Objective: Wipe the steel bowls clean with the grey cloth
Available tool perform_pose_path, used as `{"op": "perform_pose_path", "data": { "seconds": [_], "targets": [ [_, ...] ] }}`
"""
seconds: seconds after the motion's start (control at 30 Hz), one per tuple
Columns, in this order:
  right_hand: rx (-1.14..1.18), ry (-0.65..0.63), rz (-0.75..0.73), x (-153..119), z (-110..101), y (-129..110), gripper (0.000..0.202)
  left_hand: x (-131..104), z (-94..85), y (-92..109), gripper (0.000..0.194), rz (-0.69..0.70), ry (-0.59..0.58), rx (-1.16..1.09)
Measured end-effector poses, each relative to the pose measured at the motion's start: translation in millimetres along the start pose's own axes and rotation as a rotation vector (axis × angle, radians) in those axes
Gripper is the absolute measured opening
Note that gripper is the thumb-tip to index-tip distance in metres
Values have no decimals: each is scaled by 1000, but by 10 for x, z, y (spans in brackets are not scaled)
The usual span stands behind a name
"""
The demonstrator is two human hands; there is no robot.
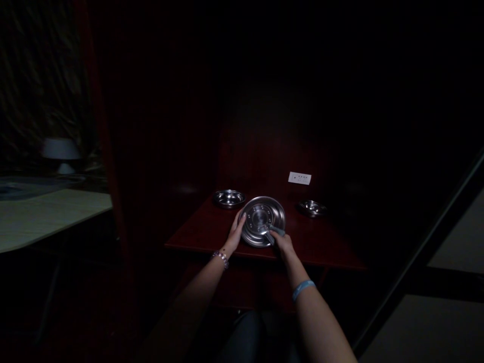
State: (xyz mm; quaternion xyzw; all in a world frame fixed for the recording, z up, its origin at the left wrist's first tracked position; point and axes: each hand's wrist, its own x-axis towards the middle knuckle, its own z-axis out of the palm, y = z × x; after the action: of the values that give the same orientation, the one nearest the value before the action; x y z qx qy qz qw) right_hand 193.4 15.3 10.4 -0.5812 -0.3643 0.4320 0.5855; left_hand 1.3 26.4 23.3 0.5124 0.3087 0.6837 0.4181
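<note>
A shiny round steel bowl [260, 218] is tilted up with its inside facing me, above the front part of a dark red table. My left hand [235, 233] grips its left rim, thumb on the inner side. At the bowl's lower right, my right hand [284, 244] is closed on a grey cloth [277, 231] that looks folded, pressed against the inside. A second grey strip beside it may be its reflection. Much of the cloth is hidden by the fingers.
Two more steel bowls rest on the red table [196, 234]: one at the back left [229, 198], one at the back right [312, 208]. A white socket plate [300, 178] is on the wall behind. Far left stand a pale table [56, 214] and a lamp [61, 149].
</note>
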Motion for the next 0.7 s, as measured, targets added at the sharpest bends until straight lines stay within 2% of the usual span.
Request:
{"op": "perform_pose_path", "data": {
  "seconds": [0.17,0.33,0.4,0.57,0.7],
  "targets": [
    [217,53,45,-38,119,-34,19,-47,43,-25,59,-50,-159,75],
    [459,17,136,-157,285,-54,21,-123,28,-83,52,-114,-350,335],
    [475,-27,137,-206,347,-47,21,-126,10,-128,46,-162,-343,389],
    [482,-76,80,-278,414,-49,26,-102,13,-232,46,-190,-179,398],
    [403,-38,96,-279,363,-92,30,-95,30,-257,45,-164,-181,402]
  ]
}}
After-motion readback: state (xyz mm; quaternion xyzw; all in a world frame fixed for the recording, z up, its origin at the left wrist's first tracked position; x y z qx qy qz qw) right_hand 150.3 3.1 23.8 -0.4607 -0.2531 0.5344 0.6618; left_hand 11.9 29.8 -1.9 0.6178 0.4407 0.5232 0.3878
